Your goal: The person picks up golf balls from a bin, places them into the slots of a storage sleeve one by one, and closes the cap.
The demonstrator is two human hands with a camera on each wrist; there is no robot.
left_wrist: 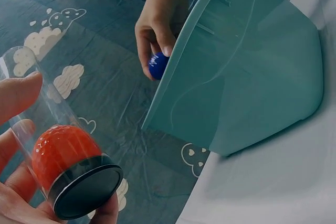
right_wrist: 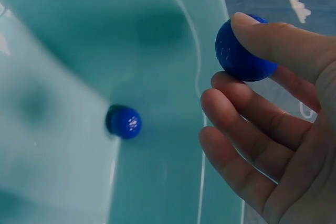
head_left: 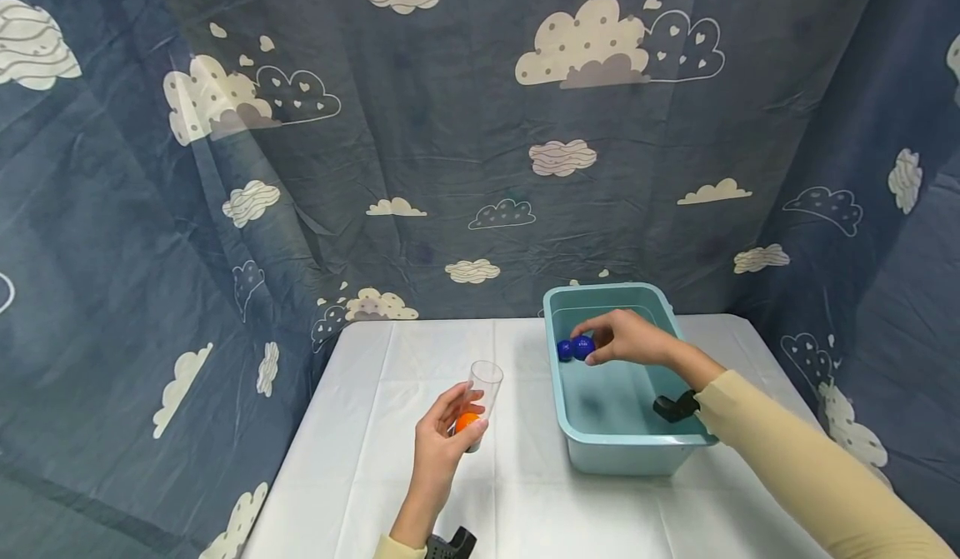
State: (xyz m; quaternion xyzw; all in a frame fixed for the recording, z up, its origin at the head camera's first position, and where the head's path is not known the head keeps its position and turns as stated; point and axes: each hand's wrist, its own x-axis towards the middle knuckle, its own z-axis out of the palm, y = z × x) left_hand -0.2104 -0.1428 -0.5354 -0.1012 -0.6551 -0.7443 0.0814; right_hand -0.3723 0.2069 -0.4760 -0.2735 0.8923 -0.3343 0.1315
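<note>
My left hand (head_left: 441,441) holds a clear plastic tube (head_left: 487,376) with its fingers and thumb around it. The tube leans slightly, and a dark cap (left_wrist: 86,190) closes its lower end. Inside, at the bottom, lies an orange golf ball (left_wrist: 63,153). Between thumb and fingertips, my right hand (head_left: 628,338) pinches a blue golf ball (right_wrist: 244,51) above the teal bin (head_left: 622,440). A second blue golf ball (right_wrist: 126,123) rests on the bin's floor, by the wall; in the head view it appears just left of the held one.
A white-covered table (head_left: 390,409) carries the bin on its right side. Behind and on both sides hangs a dark blue curtain (head_left: 450,109) with a cloud print. The bin's raised walls surround the space below my right hand.
</note>
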